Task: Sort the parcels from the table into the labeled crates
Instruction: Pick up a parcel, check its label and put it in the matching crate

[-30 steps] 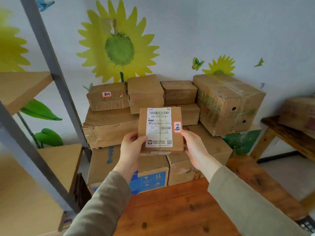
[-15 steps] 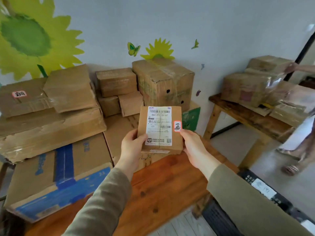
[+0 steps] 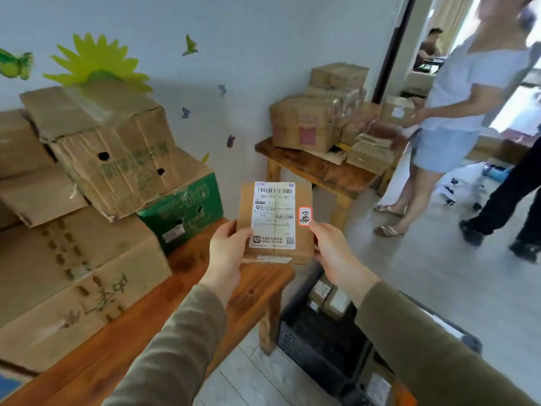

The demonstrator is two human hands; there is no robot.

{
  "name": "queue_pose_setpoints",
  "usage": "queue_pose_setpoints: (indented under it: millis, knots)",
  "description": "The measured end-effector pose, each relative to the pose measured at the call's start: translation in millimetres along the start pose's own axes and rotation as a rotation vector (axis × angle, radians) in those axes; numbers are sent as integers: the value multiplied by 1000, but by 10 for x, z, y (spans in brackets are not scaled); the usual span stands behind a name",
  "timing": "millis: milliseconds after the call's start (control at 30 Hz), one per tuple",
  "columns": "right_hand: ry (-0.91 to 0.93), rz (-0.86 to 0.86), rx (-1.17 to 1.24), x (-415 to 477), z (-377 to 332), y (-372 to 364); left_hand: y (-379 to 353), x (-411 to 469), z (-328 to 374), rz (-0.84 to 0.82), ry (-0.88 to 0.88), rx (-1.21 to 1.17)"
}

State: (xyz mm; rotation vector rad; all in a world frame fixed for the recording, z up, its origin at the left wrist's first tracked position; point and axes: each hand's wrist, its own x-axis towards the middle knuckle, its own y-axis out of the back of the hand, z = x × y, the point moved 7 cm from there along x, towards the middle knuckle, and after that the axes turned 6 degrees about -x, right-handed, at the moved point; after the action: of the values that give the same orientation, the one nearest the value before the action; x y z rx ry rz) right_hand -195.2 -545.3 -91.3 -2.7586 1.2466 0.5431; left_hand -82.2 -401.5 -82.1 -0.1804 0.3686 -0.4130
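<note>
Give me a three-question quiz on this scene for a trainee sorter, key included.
1. True or false: the left hand and the right hand both hold the small parcel.
2. Where on the parcel's face is the red-edged sticker? A) at the right edge B) in the bottom left corner C) in the top left corner
3. Fill the gap: the black crate stands on the floor to the right of the wooden table and holds small labelled ___.
Key: 1 true; 2 A; 3 parcels.
</note>
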Motion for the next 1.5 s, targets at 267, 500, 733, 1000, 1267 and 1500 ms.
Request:
queue_pose_setpoints:
  millis: [267, 500, 733, 1000, 1267, 1500]
  knots:
    - [-99, 208, 108, 496, 188, 984, -1136, 531, -512, -225, 115, 133]
    - [-147, 325, 145, 1006, 406, 1571, -2032, 1037, -925, -366, 212, 174]
    - [-198, 406, 216, 1342, 866, 2021, -2606, 1288, -1554, -458, 352, 265]
    - [-298, 465, 292, 1759, 1470, 2379, -2964, 1534, -2215, -467, 462, 292]
    - [-430, 390, 294, 2389, 2226, 2605, -3175, 1943, -3047, -366, 532, 330]
    - [-528, 361, 261, 2870, 2960, 2666, -3064, 2376, -3973, -256, 588, 393]
